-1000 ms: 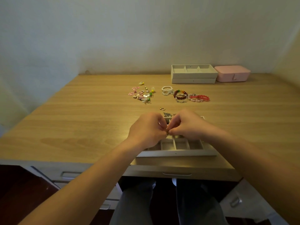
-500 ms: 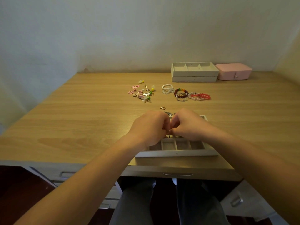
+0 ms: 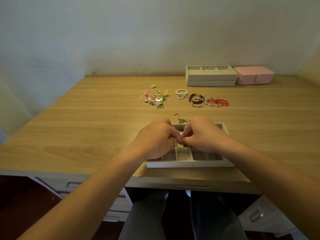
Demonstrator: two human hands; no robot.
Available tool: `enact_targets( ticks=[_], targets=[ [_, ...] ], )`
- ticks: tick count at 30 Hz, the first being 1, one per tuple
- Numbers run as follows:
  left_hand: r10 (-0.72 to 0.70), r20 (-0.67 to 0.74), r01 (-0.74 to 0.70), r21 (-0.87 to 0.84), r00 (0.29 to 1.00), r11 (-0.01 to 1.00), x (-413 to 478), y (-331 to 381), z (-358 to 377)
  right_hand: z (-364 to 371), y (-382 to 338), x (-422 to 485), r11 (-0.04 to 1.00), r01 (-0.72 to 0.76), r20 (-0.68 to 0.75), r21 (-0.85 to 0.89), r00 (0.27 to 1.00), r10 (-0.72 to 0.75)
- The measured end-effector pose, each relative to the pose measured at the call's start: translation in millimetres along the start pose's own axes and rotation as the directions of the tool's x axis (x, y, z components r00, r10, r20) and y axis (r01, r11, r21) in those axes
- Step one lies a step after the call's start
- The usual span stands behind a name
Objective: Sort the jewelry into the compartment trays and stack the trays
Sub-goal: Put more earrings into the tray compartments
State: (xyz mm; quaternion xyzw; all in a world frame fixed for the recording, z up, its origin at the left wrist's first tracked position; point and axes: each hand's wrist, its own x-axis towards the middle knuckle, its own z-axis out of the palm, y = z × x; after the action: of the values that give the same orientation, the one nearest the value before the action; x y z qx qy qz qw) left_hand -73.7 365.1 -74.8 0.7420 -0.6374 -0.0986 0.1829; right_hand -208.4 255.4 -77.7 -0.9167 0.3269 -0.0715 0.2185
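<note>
Now both our grips, left hand (image 3: 155,141) and right hand (image 3: 204,135), pinch one tiny jewelry piece (image 3: 178,140) directly above the tray (image 3: 190,164), equally near its middle compartments.

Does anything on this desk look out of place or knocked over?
Nothing spilled or damaged. One small hoop earring lies alone on the desk, apart from the earring pile, just beyond the near tray.
</note>
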Motion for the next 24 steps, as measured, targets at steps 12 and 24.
enact_targets(
  ticks=[12, 24],
  targets=[
    [0.044, 0.093, -0.049, 0.053, 0.995, 0.997, 3.0, 1.3, 5.2, 2.4, -2.3, 0.8, 0.998, -0.014, -0.027, -0.069, 1.0, 0.012],
    [0.008, 0.032, -0.008, -0.001, 0.999, 1.0, 1.0, -3.7, 0.5, -1.7, -3.0, -1.9, 0.997, -0.007, -0.025, -0.072, 1.0, 0.005]
  ],
)
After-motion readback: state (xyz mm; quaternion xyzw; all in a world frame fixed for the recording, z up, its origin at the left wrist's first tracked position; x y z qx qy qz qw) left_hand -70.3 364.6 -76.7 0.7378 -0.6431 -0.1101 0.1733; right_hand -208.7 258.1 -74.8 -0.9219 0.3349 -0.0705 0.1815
